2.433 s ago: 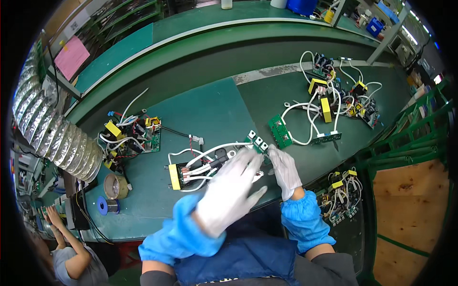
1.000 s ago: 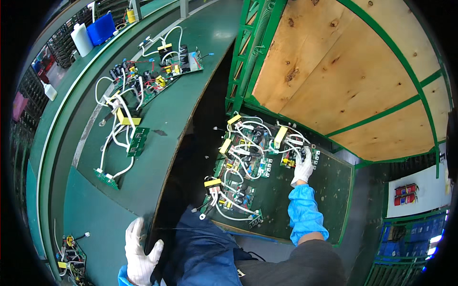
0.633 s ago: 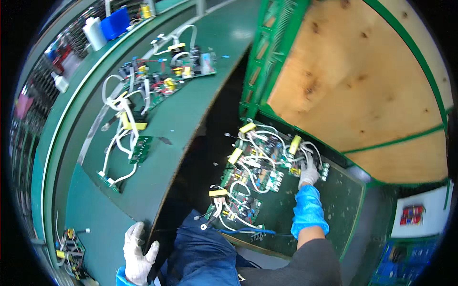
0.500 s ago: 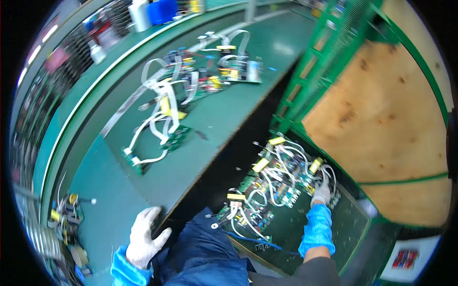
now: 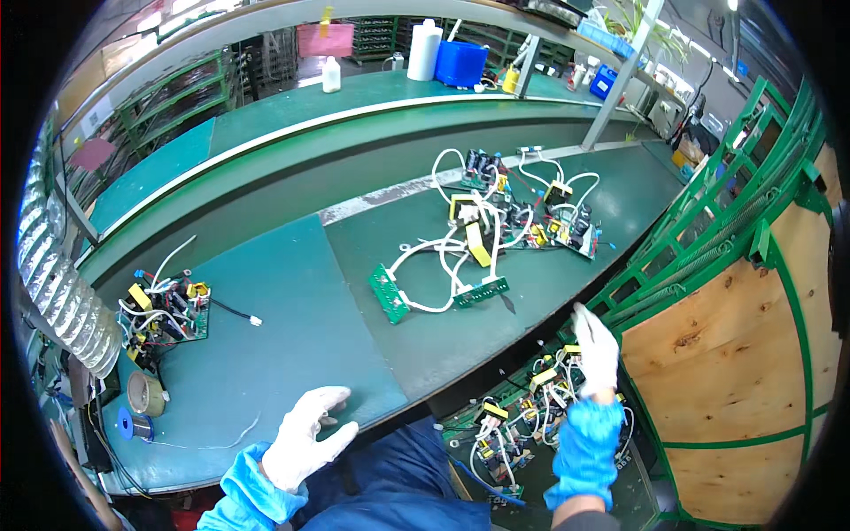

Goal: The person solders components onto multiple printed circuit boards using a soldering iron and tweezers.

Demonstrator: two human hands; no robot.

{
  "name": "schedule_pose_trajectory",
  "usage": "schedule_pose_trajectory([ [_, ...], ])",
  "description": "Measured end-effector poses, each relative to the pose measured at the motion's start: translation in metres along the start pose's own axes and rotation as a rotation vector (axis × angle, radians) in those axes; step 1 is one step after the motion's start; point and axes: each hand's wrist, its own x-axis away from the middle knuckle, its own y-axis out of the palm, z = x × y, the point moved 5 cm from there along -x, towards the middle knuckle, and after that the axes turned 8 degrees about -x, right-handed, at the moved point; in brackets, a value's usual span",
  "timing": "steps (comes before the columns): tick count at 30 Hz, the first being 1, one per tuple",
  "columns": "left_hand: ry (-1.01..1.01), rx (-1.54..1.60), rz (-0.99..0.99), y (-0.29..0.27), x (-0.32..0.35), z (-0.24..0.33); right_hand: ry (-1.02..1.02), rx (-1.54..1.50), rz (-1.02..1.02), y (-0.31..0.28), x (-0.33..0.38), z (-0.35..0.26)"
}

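Observation:
Both my hands wear white gloves and blue sleeve covers. My left hand (image 5: 310, 434) hovers at the near edge of the green bench, thumb and fingers apart, with nothing in it. My right hand (image 5: 595, 350), fingers stretched out and seemingly holding nothing, is above the right end of a low tray of circuit boards (image 5: 505, 447) with white cables and yellow-wrapped parts. It partly hides those boards. Farther up on the bench lies a cluster of similar wired circuit boards (image 5: 535, 232); two small green boards (image 5: 387, 294) hang off its white cables at the near side.
At the bench's left lie another wired circuit board (image 5: 181, 310), a tape roll (image 5: 146, 394) and a solder wire spool (image 5: 135, 426), beside a silver flexible duct (image 5: 66, 274). A green metal frame with wooden panels (image 5: 708, 354) stands right. Bottles and a blue container (image 5: 460, 64) stand on the back ledge.
My right hand has come up from the boards in the low tray, its fingers now straightened. My left hand stays near the bench edge. The view has swung up and left.

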Motion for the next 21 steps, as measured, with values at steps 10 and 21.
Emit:
schedule_pose_trajectory([
  [10,-0.145,0.209,0.275,-0.080,0.050,-0.034,-0.265,0.389,-0.525,0.188,-0.206,-0.130],
  [21,-0.135,0.229,0.393,-0.116,0.037,-0.057,-0.034,-1.045,-0.719,0.161,-0.282,-0.350],
])
